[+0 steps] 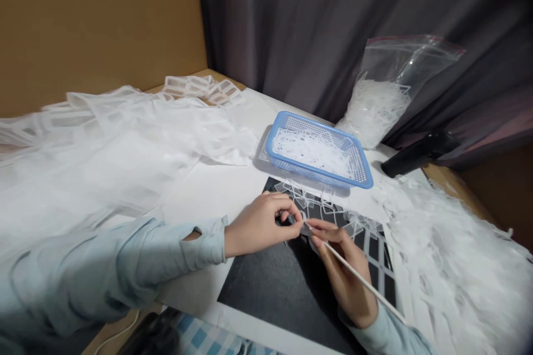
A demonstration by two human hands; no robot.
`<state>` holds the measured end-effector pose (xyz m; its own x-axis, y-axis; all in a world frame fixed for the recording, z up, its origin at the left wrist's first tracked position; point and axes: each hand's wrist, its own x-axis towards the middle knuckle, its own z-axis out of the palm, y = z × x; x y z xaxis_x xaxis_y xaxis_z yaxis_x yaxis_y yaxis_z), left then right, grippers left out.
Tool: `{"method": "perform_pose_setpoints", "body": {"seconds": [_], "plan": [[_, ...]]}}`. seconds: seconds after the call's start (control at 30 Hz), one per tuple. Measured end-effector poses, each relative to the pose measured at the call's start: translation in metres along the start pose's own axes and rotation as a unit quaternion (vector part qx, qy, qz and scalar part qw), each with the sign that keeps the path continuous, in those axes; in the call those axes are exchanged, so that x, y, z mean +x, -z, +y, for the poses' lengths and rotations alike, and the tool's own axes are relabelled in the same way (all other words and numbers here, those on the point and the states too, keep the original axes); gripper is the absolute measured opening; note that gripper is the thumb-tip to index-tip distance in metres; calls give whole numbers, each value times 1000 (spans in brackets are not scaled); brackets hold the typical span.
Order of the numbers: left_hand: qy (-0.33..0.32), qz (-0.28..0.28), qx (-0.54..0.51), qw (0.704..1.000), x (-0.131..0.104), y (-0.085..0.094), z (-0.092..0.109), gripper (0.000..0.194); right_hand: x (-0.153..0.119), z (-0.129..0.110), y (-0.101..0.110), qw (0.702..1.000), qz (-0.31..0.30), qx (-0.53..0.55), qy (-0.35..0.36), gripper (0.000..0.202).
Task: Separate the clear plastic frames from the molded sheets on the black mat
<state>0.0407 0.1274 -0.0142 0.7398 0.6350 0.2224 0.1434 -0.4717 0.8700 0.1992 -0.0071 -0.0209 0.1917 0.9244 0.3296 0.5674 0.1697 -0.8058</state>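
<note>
Over a black mat [270,283], my left hand [262,224] has its thumb and forefinger closed in a pinch on a small pale plastic piece [303,216]. The fingers partly cover this piece, so its full shape is hidden. My right hand [347,269] grips a thin white stick [362,280] whose tip meets the small piece between the two hands; the other end runs back over the right wrist. Just beyond my fingers, several clear plastic frames [328,205] lie loosely across the mat's far edge.
Small white pieces fill a blue basket [272,158] behind the mat. A zip bag [375,111] of similar pieces leans on the curtain [270,28], near a black cylindrical object [410,158]. Piles of translucent sheeting lie left [125,161] and right [462,249].
</note>
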Motion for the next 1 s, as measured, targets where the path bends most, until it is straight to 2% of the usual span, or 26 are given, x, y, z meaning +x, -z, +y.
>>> {"method": "perform_pose_setpoints", "body": {"seconds": [0.2,0.77,1.0], "plan": [[-27,-4,4,1000,0,-1,1,6,2,2,0,997,-11,-47,67,11],[-29,-30,-7,999,1,3,5,7,5,-3,5,994,33,-68,80,13],[-42,-43,-1,998,1,4,7,9,3,-5,5,996,44,-68,38,10]]}}
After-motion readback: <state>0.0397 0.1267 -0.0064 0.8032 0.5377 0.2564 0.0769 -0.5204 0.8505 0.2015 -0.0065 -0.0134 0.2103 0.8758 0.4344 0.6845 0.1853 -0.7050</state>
